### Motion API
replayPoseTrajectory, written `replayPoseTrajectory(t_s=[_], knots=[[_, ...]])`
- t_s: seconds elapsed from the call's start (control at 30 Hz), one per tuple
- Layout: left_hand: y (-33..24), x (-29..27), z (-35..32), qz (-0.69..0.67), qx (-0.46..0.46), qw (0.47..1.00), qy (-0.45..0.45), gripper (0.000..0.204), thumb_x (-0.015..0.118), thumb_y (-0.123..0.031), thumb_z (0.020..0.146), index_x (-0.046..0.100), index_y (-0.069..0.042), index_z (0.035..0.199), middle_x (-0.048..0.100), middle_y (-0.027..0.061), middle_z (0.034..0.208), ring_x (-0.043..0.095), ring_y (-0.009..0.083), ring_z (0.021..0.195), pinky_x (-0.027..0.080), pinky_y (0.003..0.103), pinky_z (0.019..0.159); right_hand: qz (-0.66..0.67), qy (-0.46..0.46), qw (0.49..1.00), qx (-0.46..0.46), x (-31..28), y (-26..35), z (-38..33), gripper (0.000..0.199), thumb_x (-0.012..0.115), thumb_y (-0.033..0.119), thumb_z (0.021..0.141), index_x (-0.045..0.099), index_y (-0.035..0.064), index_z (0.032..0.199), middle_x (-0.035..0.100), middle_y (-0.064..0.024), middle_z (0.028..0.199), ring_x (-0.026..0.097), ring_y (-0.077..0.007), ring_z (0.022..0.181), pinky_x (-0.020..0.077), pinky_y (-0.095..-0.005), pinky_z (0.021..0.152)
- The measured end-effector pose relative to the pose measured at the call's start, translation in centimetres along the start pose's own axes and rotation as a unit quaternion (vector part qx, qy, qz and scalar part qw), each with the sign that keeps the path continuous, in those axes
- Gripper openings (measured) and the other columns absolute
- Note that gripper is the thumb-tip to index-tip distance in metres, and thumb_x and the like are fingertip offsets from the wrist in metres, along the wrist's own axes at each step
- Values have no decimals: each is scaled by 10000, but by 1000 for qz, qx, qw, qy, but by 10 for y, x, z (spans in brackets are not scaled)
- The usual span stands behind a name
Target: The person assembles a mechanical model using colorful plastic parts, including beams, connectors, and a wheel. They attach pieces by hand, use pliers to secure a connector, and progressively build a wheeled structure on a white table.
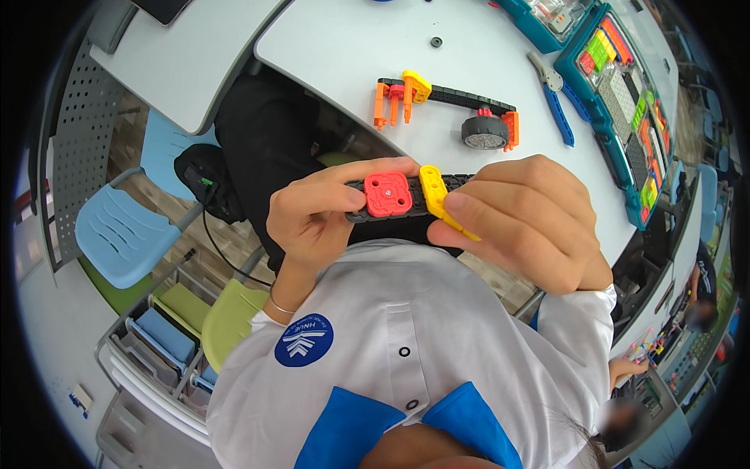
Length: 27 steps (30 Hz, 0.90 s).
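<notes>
Between my two hands, in front of my shirt, is a black toy building beam (415,195). A red square block (388,194) sits on its left part, and a yellow angled piece (432,186) lies across it just to the right. My left hand (320,203) pinches the beam's left end, thumb beside the red block. My right hand (531,219) has its fingers closed over the beam's right end, with the thumb pressed on the yellow piece. The beam's right end is hidden behind those fingers.
On the white table (328,47) stands a partial build (449,98) of black beam, orange and yellow pieces and a wheel. Pliers (555,98) with blue handles lie beside a teal parts case (594,86). Farther back is a small dark ring (437,42). A blue chair (129,227) is at left.
</notes>
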<state>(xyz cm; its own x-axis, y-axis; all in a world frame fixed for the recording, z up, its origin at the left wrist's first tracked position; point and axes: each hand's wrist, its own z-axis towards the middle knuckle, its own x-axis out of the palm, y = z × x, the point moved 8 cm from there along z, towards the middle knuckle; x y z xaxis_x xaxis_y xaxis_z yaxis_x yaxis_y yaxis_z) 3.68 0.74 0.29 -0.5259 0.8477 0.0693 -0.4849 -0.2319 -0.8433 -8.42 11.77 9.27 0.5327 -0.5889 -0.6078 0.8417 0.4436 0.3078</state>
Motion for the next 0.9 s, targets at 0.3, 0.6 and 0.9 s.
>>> replayPoseTrajectory(t_s=[0.3, 0.6, 0.9], knots=[[5, -1, -6, -15, 1, 1000, -21, 185, 571, -103, 1000, 406, -75, 1077, 638, 392, 1073, 699, 466, 951, 604, 478, 799, 13, -3, 1000, -13, 7, 8, -4, 291, 829, 177, 685, 676, -5, 853, 653, -91, 759, 644, -205, 669, 450, -254, 483], [17, 1, -6, -60, -44, 996, -40, 206, 558, -132, 1009, 391, -49, 1097, 640, 374, 1099, 701, 444, 958, 583, 489, 846, 121, 51, 974, 186, -25, -32, 5, 176, 680, 41, 884, 513, 18, 831, 679, -225, 984, 706, -245, 828, 585, -305, 656], [17, 4, -6, -48, -41, 997, -35, 254, 603, -162, 990, 401, -45, 1089, 640, 381, 1087, 705, 433, 953, 578, 471, 855, 390, 57, 835, 384, 11, -51, -13, 245, 703, -81, 824, 496, 17, 911, 642, -217, 1055, 719, -222, 873, 609, -319, 785]])
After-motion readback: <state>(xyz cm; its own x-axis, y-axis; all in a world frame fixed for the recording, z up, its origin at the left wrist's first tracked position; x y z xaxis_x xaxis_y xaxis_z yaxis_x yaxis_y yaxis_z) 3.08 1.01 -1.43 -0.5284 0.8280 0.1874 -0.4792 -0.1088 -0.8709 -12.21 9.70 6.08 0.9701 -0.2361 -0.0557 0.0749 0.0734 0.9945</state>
